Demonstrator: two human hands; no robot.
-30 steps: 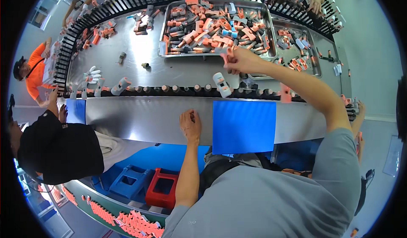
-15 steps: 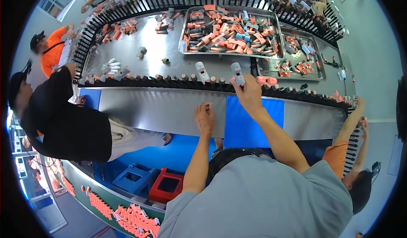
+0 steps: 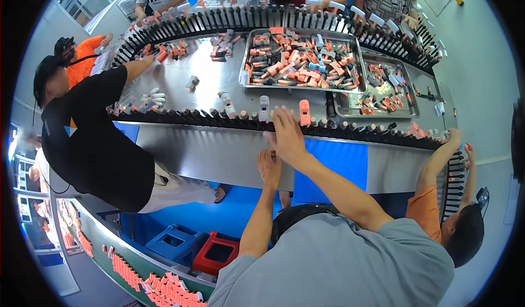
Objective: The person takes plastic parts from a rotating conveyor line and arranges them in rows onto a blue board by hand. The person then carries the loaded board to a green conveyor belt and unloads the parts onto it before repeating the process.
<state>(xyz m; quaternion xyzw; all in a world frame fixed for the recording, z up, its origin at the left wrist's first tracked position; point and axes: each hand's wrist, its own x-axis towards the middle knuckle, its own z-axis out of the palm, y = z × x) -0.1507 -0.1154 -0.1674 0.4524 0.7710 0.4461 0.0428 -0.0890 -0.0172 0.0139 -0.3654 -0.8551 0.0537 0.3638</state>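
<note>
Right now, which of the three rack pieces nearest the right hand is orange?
The rightmost piece, by the right hand; middle piece and left piece are mostly grey.

**Count the Things**

Two metal trays: one big tray (image 3: 301,87), one smaller tray (image 3: 377,94). Two stools: one blue stool (image 3: 158,244), one red stool (image 3: 201,256). Near the right hand (image 3: 288,137), three pieces: two grey pieces (image 3: 264,108), one orange piece (image 3: 304,113).

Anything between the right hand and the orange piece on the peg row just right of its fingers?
Nothing visible: the right hand is open just left of the orange piece, no other piece between.
</note>
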